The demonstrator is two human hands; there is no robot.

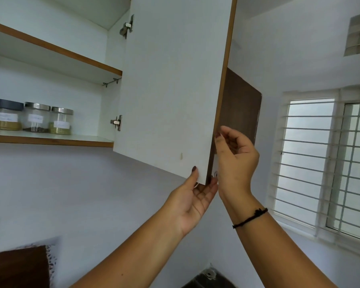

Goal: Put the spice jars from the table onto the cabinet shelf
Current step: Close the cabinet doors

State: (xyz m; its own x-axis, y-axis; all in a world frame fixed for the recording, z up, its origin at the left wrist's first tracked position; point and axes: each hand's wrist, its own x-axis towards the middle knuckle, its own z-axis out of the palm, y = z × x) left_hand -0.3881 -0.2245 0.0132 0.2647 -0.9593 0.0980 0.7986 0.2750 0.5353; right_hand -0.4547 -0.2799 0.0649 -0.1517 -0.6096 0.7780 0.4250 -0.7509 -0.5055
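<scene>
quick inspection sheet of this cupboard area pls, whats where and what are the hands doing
surface: lower shelf, door swung open; upper shelf shows nothing on it
job's things: black-lidded jar, middle jar and right jar upright in a row on the lower shelf
clutter: brown thing at bottom left, unclear what it is
grippers: left hand pinches the door's bottom corner; right hand curled by the door's edge, grip unclear
cables: nothing seen
surroundings: white walls, barred window on the right
</scene>
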